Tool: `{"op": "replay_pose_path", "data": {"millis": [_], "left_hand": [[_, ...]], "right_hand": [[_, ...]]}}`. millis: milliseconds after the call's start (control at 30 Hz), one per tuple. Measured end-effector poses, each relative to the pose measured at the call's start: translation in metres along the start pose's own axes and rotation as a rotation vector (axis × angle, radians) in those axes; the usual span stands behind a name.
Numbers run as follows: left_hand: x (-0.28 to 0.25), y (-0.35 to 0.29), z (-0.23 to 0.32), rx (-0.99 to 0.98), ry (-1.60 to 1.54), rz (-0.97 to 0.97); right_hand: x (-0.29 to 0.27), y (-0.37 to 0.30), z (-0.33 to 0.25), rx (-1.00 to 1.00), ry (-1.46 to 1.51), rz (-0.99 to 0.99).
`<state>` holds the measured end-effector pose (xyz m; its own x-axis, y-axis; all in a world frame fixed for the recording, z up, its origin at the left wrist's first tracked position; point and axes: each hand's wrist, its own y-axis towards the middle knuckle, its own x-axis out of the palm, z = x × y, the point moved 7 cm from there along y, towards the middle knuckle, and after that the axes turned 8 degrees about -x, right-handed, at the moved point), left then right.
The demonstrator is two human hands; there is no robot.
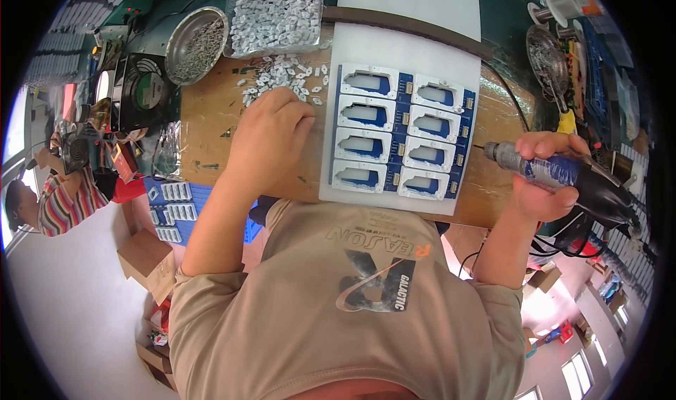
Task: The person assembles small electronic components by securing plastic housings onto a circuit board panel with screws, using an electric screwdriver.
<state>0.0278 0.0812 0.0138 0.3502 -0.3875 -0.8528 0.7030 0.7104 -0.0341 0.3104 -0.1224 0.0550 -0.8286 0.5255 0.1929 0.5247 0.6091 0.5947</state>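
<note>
My right hand (546,182) is wrapped round a dark powered screwdriver (563,173), whose thin bit points left toward the board. At the near edge of a loose heap of small pale plastic pieces (282,75), my left hand (273,129) is closed with its fingers curled down. Its fingertips are hidden, so I cannot tell what is pinched there. Between the hands, a white foam sheet (327,139) carries blue circuit boards (403,118) in two columns. Several white plastic frames (366,83) with rectangular openings sit on them.
Behind the heap stands a clear tub (276,13) full of the same pale pieces. A metal bowl (197,46) of screws lies left of it, near a black fan (144,90). A dark bar (408,23) crosses the foam. Another person (67,196) is at the far left.
</note>
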Motion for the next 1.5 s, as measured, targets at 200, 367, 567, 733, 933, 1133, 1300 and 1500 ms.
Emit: {"op": "replay_pose_path", "data": {"millis": [200,367,567,733,933,1133,1300,1500], "left_hand": [[-0.016,-0.005,-0.015,0.024,0.017,0.047],[-0.021,-0.008,-0.022,-0.087,0.016,0.08],[-0.013,-0.011,-0.02,-0.082,0.039,0.098],[-0.012,-0.014,-0.02,-0.109,0.063,0.127],[-0.011,-0.018,-0.021,-0.125,-0.032,0.146],[-0.008,-0.026,-0.013,-0.051,-0.008,0.153],[-0.005,-0.025,-0.01,-0.019,-0.027,0.15],[-0.003,-0.022,-0.009,-0.041,-0.039,0.106]], "right_hand": [[-0.007,0.003,0.005,0.021,0.056,0.016],[-0.004,0.003,0.006,0.027,0.111,-0.024],[-0.005,0.003,0.008,0.06,0.121,-0.003],[-0.002,0.003,0.01,0.055,0.13,-0.006],[-0.001,0.003,0.006,0.052,0.124,-0.002],[-0.002,0.001,0.007,0.057,0.144,0.009],[-0.001,0.001,0.006,0.065,0.158,0.0],[-0.002,0.0,0.006,0.072,0.172,0.007]]}}
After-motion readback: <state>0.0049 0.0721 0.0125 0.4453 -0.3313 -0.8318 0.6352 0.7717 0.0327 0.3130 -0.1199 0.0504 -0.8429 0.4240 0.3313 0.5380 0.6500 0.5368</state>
